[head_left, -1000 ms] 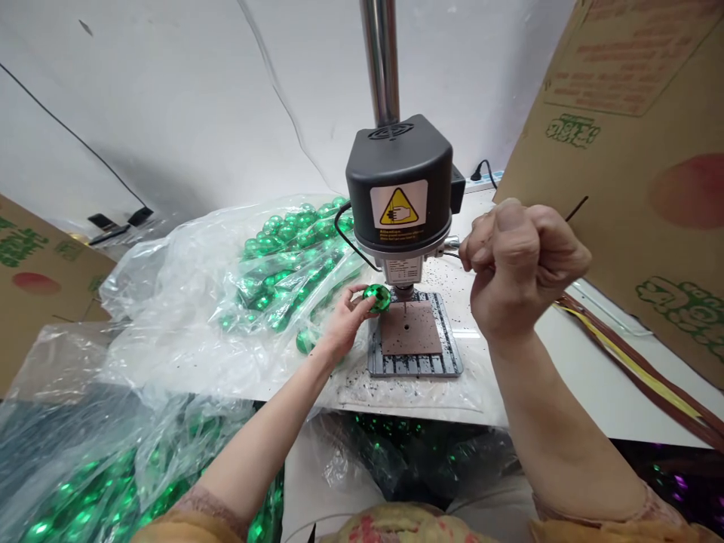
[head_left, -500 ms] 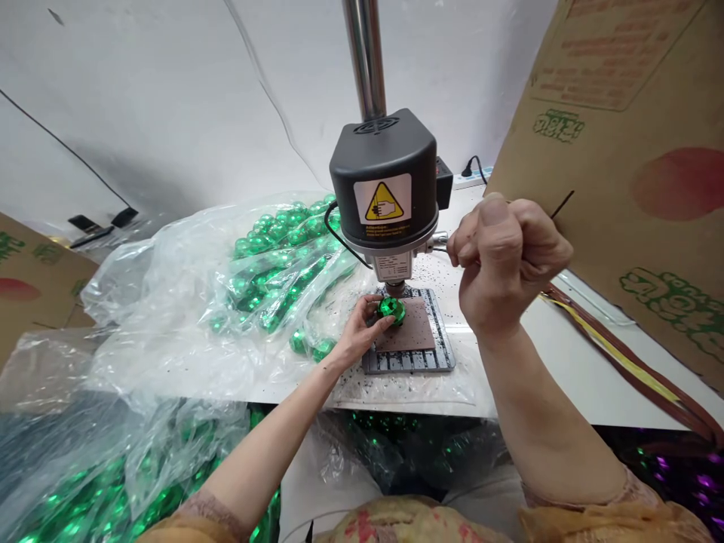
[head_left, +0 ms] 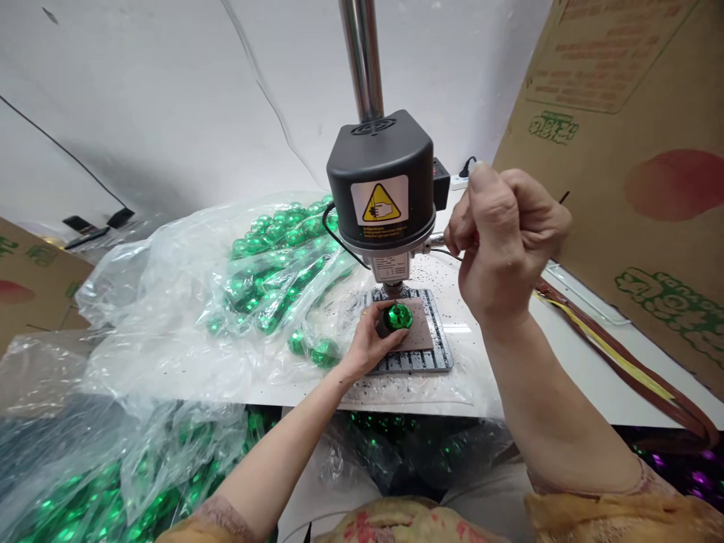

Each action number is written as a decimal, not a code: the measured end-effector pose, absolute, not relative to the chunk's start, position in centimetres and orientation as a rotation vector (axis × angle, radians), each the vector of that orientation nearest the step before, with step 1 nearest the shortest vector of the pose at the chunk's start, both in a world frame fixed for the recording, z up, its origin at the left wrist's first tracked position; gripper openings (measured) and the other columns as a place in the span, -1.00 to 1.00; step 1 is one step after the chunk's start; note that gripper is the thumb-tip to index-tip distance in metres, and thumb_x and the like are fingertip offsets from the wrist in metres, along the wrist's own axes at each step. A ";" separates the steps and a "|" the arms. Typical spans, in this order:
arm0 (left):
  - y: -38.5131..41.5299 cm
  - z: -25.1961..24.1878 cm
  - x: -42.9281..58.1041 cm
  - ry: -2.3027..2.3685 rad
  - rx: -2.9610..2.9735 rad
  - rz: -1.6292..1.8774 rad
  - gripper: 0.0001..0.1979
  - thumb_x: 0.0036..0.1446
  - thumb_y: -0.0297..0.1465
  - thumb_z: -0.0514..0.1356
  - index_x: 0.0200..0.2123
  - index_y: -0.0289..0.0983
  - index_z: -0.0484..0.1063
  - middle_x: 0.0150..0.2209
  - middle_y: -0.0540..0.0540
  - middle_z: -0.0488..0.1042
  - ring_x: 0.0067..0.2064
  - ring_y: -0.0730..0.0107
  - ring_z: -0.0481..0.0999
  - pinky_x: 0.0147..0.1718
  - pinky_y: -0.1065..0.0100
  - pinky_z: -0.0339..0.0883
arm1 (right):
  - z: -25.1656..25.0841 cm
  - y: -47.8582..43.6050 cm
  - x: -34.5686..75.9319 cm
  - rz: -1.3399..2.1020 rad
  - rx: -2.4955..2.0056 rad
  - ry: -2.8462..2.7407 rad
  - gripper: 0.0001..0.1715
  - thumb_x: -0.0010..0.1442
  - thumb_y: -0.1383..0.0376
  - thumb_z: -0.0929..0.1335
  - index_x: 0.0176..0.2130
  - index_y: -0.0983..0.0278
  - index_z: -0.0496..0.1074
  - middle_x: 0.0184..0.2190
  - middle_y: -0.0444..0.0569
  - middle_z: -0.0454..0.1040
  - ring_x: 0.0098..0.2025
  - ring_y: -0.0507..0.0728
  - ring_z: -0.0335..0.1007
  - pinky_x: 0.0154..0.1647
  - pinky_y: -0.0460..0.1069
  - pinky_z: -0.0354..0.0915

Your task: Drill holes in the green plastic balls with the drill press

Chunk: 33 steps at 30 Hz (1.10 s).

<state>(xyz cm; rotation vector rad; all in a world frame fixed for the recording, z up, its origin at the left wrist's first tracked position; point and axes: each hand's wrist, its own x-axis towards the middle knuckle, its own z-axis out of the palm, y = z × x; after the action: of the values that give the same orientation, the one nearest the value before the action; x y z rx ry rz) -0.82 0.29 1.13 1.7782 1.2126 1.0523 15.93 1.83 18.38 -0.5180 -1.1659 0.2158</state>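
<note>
A small drill press (head_left: 378, 181) with a black motor cover and a yellow warning label stands in the middle. Beneath its chuck, my left hand (head_left: 373, 335) grips a shiny green faceted ball (head_left: 398, 317) between thumb and fingers. A dark spot shows on top of the ball. The ball is over a brown square pad (head_left: 419, 324) on the slotted metal base (head_left: 410, 363). My right hand (head_left: 506, 230) is closed around the press's feed lever (head_left: 437, 240) at the right; most of the lever is hidden by the fingers.
Clear plastic sheeting (head_left: 152, 302) with many green balls (head_left: 271, 260) covers the table's left side. Two loose green balls (head_left: 324, 352) lie near the base. A large cardboard box (head_left: 616, 166) stands at the right, with brown and yellow straps (head_left: 611, 343) beside it. Dark shavings litter the base.
The green ball has moved slightly right and toward me with my left hand, and its dark spot now shows. My right hand has shifted slightly upward on the lever.
</note>
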 end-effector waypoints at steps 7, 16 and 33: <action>0.5 0.9 -0.8 1.193 1.769 1.056 -0.49 0.05 -0.31 0.39 0.06 -0.22 0.35 -0.01 -0.18 0.49 0.05 0.10 0.48 0.06 0.11 0.33 | 18.0 1.6 15.6 0.266 -0.440 -1.076 -0.47 0.27 0.22 0.35 -0.63 0.20 0.08 -0.73 -0.24 0.04 -0.69 -0.05 -0.02 -0.66 0.01 -0.04; 0.4 0.8 -0.7 1.167 1.759 1.076 -0.50 0.07 -0.31 0.39 0.06 -0.21 0.35 0.02 -0.17 0.47 0.08 0.11 0.45 0.09 0.12 0.29 | 15.4 1.6 15.0 0.139 -0.318 -0.997 -0.45 0.24 0.29 0.35 -0.65 0.25 0.03 -0.73 -0.26 -0.03 -0.69 -0.10 -0.12 -0.63 -0.03 -0.09; 0.2 1.1 -0.8 1.182 1.810 1.077 -0.51 0.10 -0.26 0.38 0.07 -0.20 0.35 0.02 -0.16 0.47 0.06 0.14 0.46 0.06 0.17 0.32 | 14.0 1.9 15.3 0.033 -0.244 -1.027 -0.41 0.17 0.39 0.34 -0.61 0.25 -0.15 -0.73 -0.25 -0.10 -0.70 -0.11 -0.19 -0.67 -0.06 -0.15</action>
<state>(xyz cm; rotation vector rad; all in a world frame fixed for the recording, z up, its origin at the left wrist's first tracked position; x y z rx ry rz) -0.84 0.21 1.06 1.8104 1.1815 1.0772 15.26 1.91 13.97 -0.2438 -1.0273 0.0334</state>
